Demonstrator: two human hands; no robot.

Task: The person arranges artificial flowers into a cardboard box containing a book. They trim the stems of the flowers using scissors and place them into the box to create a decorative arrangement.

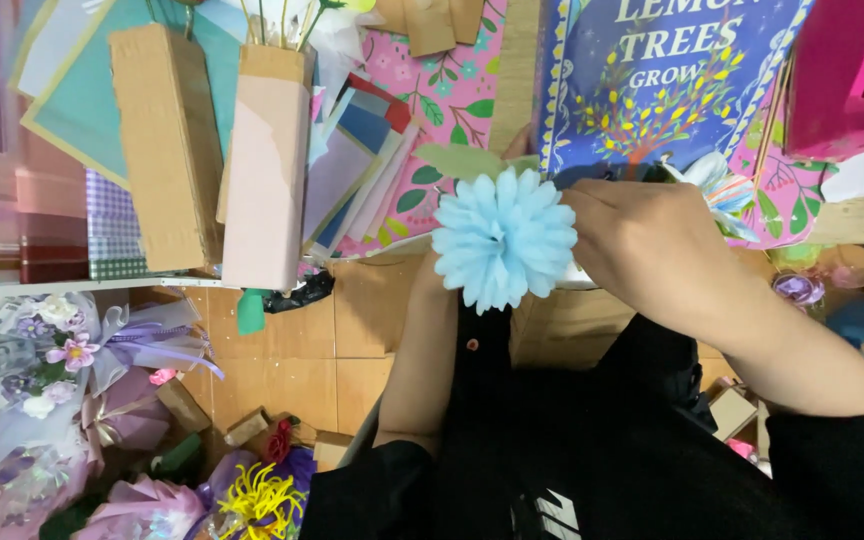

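Blue paper flower (503, 238) held by right hand (642, 245), fingers closed near its base, left hand (432, 268) mostly hidden behind it, grip unclear, stems (282, 22) stood in pink box (267, 165).

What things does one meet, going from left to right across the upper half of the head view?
Brown cardboard box → pink-fronted cardboard box → light blue paper flower → right hand → magenta box.
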